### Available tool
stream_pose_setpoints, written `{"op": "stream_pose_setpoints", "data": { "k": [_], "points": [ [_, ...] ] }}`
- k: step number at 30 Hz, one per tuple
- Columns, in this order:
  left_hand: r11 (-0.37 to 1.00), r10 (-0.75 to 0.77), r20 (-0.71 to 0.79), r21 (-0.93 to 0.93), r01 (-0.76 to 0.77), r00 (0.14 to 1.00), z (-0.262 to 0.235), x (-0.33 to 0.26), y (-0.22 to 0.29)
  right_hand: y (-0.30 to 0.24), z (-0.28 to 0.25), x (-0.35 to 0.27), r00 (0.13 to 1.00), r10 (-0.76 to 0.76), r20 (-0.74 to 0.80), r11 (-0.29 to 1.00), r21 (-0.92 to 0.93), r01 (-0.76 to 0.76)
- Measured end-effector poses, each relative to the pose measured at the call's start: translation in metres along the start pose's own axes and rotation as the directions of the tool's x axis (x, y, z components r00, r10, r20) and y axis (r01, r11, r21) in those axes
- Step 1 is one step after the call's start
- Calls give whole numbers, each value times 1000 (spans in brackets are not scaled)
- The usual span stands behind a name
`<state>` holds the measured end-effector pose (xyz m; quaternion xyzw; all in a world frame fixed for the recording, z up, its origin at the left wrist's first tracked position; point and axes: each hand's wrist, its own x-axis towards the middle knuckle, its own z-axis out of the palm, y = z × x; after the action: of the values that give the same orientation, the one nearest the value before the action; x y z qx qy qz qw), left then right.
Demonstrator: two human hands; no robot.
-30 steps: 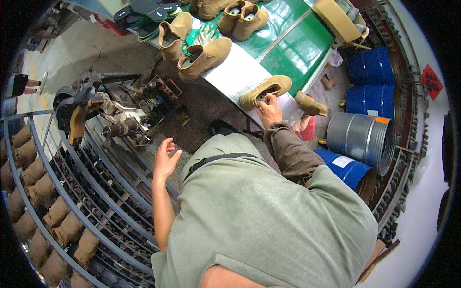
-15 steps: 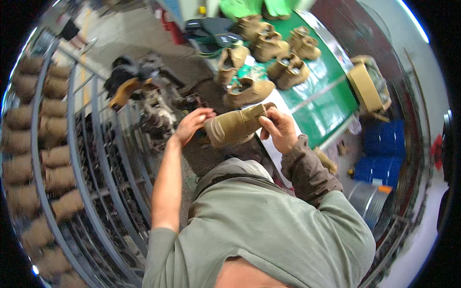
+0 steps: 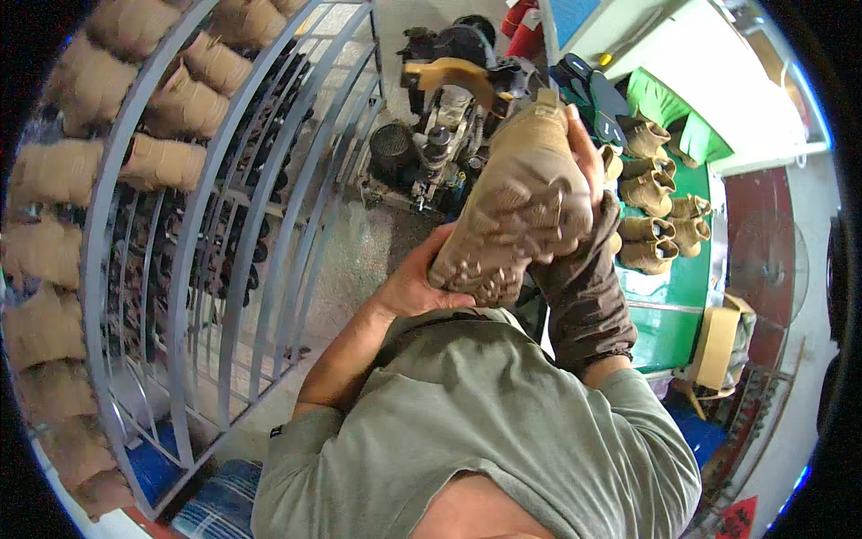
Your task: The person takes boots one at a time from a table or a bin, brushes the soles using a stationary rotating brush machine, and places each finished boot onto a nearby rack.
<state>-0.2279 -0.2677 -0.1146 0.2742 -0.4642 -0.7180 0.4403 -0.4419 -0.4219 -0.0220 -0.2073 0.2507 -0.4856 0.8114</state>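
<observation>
A tan boot [image 3: 525,202] is raised in front of my chest, its lugged sole turned toward me. My left hand [image 3: 422,280] grips one end of the sole, the thumb lying along the edge. At the upper part, by the heel tab, my right hand [image 3: 585,154] is wrapped round the boot's side; some of its fingers are hidden behind the boot. A brown sleeve [image 3: 584,287] covers my right forearm, while the left forearm is bare.
To the left, a grey metal rack [image 3: 193,225] carries rows of tan boots [image 3: 184,103]. A machine [image 3: 440,135] stands ahead on the floor. On the right, several tan boots [image 3: 648,190], dark insoles [image 3: 593,94] and a cardboard box [image 3: 718,349] rest at a green table [image 3: 669,337].
My view has swung left toward the rack. The boot has come closer and turned sole toward me. My left hand, earlier beside the boot, now grips it too.
</observation>
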Motion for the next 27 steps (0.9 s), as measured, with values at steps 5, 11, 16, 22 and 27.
{"op": "stream_pose_setpoints", "data": {
  "k": [5, 11, 16, 22, 27],
  "points": [
    [883, 179, -203, 465, -66, 963, -39, -20, -10, 46, 0, 3, 977, -195, -80, 894, -425, 144],
    [804, 168, -307, 593, 50, 937, -56, -6, -29, 66, -10, 42, 966, -257, 4, 666, -724, 180],
    [860, 88, -339, 501, 101, 937, -85, 37, -35, 62, -20, 113, 881, -472, -18, 281, -951, 130],
    [881, -10, -366, 437, 181, 931, -79, 49, -23, 59, -7, 135, 840, -541, 25, -141, -988, -62],
    [969, -116, -328, 171, 179, 938, -88, 68, 4, 48, 24, 161, 864, -475, 170, -374, -927, -23]
  ]
}}
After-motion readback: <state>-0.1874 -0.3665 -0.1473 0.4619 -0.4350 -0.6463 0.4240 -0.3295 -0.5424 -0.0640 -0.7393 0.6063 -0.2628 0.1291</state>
